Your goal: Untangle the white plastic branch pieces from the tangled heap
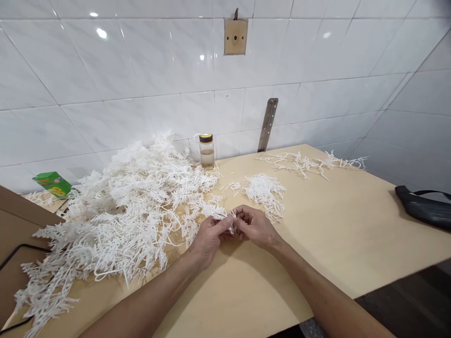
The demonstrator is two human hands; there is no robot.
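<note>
Both hands meet over the middle of the table, thumbs close together. My left hand (208,237) is closed on a white branched plastic sprig (230,227), one of many thin-tipped pieces. My right hand (256,228) pinches the same sprig at its right side; the fingertips partly hide it. Left of the hands spreads a large heap of white branched sprigs (130,202). Just beyond the right hand lies a small pile of short white pieces (263,192), with a few loose bits beside it.
At the wall stands a jar (206,151) with a dark lid and some liquid. Bare white stems (306,163) lie at the back right. A green box (52,184) is far left, near a brown board (24,220). A black bag (424,206) rests at the right edge.
</note>
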